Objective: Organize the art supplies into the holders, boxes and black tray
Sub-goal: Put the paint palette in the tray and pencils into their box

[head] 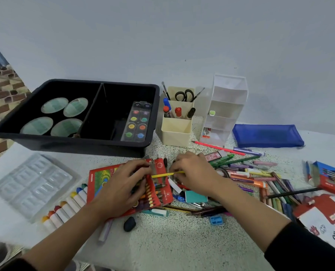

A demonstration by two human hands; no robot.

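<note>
A red box of colored pencils [157, 200] lies open at the middle of the table, pencil tips showing. My left hand [123, 184] rests on the box with curled fingers at its upper edge. My right hand [194, 173] pinches a yellow pencil [162, 175] that spans across to the left hand's fingertips. The black tray [45, 141] stands at the back left with several green-white discs and a watercolor palette [137, 122] inside. A cream holder [175, 132] with scissors, brushes and markers stands beside it, then a white tiered holder [225, 106].
A heap of loose pens, pencils and crayons [260, 178] lies right of my hands. An oil pastel box [331, 222] and a second pencil box [333, 180] sit far right. A blue pouch [266, 135], a clear blister tray [31, 182], paint sticks [65, 210], a black eraser [129, 223] and a blue sharpener [216, 220] lie around.
</note>
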